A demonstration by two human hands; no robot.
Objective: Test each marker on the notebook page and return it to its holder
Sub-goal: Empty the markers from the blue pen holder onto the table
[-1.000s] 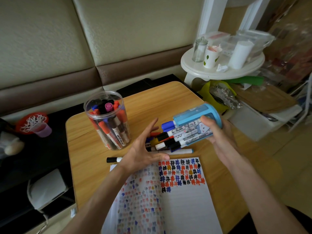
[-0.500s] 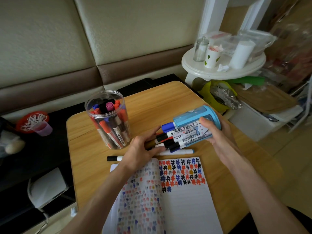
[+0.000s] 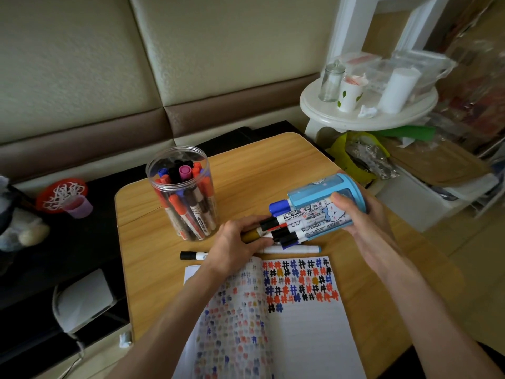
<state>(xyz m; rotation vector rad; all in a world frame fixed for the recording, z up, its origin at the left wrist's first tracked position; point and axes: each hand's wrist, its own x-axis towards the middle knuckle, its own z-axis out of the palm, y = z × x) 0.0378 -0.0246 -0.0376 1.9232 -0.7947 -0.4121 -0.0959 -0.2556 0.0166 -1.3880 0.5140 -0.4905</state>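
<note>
Right hand (image 3: pixel 363 222) grips the blue holder (image 3: pixel 328 198), tipped sideways above the surface (image 3: pixel 246 173); left hand (image 3: pixel 235 247) curls round its protruding markers (image 3: pixel 289 228). Step in hand: drawing one out. Next, likely uncap it and mark the notebook page (image 3: pixel 306 324).

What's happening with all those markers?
A person is testing markers. The right hand holds the blue holder tipped sideways, and the left hand pinches a gold-capped marker sticking out of it. The notebook page is partly filled with coloured marks. A black-capped marker lies loose beside it.
</note>
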